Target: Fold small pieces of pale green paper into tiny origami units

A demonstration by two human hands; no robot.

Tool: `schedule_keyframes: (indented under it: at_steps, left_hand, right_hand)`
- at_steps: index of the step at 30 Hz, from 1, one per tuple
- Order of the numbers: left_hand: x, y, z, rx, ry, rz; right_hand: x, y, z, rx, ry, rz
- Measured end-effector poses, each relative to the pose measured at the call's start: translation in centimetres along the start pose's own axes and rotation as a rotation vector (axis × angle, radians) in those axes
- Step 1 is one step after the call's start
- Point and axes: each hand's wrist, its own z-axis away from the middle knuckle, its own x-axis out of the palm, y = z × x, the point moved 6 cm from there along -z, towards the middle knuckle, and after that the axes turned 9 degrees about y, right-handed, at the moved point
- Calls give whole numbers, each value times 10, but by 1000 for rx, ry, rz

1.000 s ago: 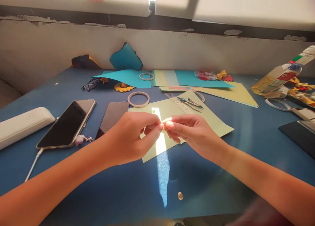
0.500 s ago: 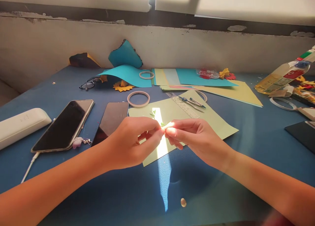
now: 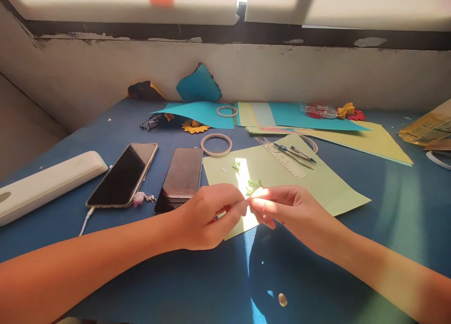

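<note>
My left hand (image 3: 211, 216) and my right hand (image 3: 285, 204) meet fingertip to fingertip over the front part of a pale green sheet (image 3: 331, 187). Both are pinched closed. A small green paper piece with a fringed edge (image 3: 253, 186) stands up just behind the right fingertips, which seem to grip its lower end. What lies between the left thumb and forefinger is hidden. Another small green cutting (image 3: 237, 166) rests on the sheet in a bright strip of sunlight. On the sheet's back part are a clear ruler (image 3: 282, 159) and a compass (image 3: 292, 154).
Left of my hands lie two phones (image 3: 123, 176) (image 3: 181, 176) and a white device (image 3: 52, 185). Behind are tape rolls (image 3: 216, 145), blue paper (image 3: 200, 112), glasses (image 3: 150, 123) and yellow sheets (image 3: 373, 140). A small oval object (image 3: 283, 299) sits near the front. At right is a bottle (image 3: 430, 126).
The view has swung left, so the table's items appear further right. The fringed green piece now shows more clearly above my right fingertips. Both hands stay pinched together.
</note>
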Motion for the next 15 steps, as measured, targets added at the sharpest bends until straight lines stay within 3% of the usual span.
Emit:
schedule_keyframes:
  at_steps: [5, 15]
  left_hand:
    - [0, 1, 1, -65, 20, -22]
    - [2, -1, 6, -31, 47, 61]
  right_hand:
    - [0, -7, 4, -8, 55, 69]
    - [-2, -7, 6, -11, 77, 91]
